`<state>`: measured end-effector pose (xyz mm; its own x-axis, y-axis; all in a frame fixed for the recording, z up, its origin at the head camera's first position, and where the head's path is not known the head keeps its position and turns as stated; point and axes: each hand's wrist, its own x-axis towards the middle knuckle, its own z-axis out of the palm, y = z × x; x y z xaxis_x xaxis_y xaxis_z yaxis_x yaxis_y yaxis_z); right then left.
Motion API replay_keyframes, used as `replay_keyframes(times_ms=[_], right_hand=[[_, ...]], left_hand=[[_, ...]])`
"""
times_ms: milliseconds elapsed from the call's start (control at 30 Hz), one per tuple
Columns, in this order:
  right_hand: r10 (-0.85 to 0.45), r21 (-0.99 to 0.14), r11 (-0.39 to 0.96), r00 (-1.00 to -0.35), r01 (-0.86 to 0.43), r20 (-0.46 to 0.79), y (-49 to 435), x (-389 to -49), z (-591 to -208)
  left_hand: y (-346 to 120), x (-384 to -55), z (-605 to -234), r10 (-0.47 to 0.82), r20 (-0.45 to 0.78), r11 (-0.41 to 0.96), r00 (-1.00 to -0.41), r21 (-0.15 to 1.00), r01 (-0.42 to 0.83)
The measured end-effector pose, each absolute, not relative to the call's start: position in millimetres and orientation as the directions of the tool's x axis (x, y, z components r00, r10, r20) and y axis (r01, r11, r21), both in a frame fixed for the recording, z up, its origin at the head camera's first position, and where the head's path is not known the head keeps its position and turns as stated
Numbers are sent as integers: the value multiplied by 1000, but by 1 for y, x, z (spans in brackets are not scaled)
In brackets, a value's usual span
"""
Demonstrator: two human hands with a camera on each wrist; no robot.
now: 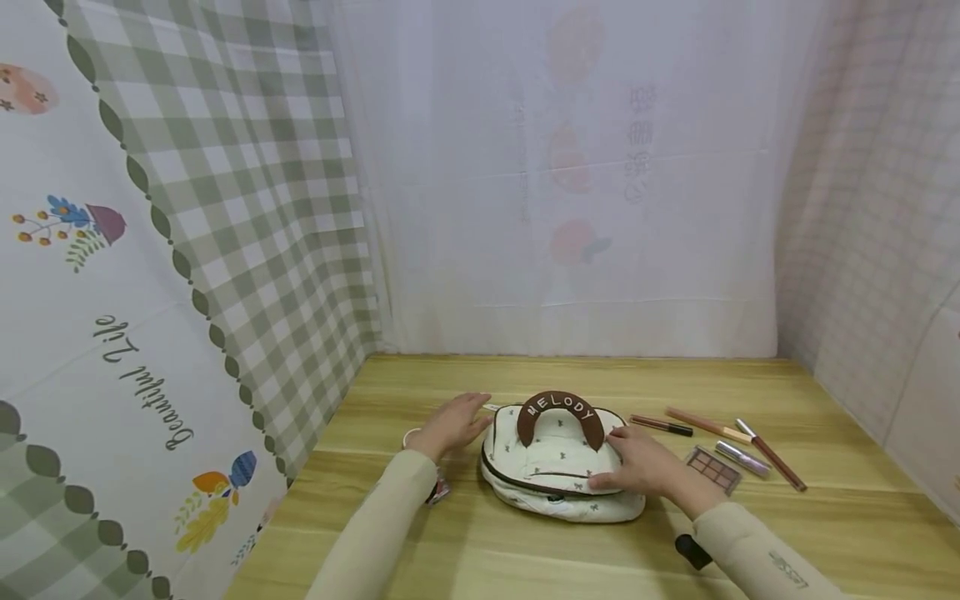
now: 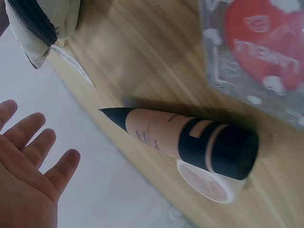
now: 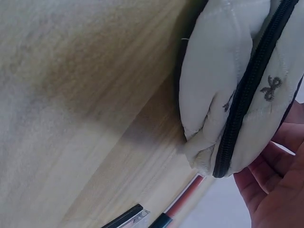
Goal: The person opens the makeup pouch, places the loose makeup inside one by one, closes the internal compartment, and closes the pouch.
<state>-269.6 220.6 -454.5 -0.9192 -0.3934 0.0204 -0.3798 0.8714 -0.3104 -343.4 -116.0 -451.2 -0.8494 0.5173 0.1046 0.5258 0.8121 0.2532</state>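
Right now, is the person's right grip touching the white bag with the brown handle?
Touching. The head view shows it: the right grip rests on the white bag, thumb lying on top, near the front.

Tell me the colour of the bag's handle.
The handle is brown with pale letters, seen best in the head view.

You work in a cloth-walled booth (image 1: 480, 283): green-checked fabric (image 1: 247, 167) at left, white sheet (image 1: 457, 183) at back and pale drape (image 1: 870, 208) at right enclose your wood-grain table (image 1: 555, 562); home or studio, unclear.
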Motion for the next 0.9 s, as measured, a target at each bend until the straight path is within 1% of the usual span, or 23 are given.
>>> replay_keyframes(times_ms=[133,467,533,633,767,900], right_hand=[[-398,-323,864,-917,-386,29,221,-270,-457],[-378,-362,859,-925,-363,30,224,-269,-466],[-380,-355,860,-924,-367,37,224,-269,-467],[-378,-353,860,-925,-369,45,224,-269,-470],[-379,-351,858,-923,-374,57,223,-268,-472],[-380,-347,859,-923,-377,61,223,-270,-474]], left_hand=[[-112,-349,-452,515,85,814,-853,262,518],[-94,-372,-460,509,48,799,-860,346,492],[-89,-376,-461,508,44,794,-860,363,487],[-83,-380,-461,498,15,780,-867,430,456],[-78,-382,-460,470,-53,760,-881,532,374],[-77,-385,-461,464,-88,730,-881,602,324]])
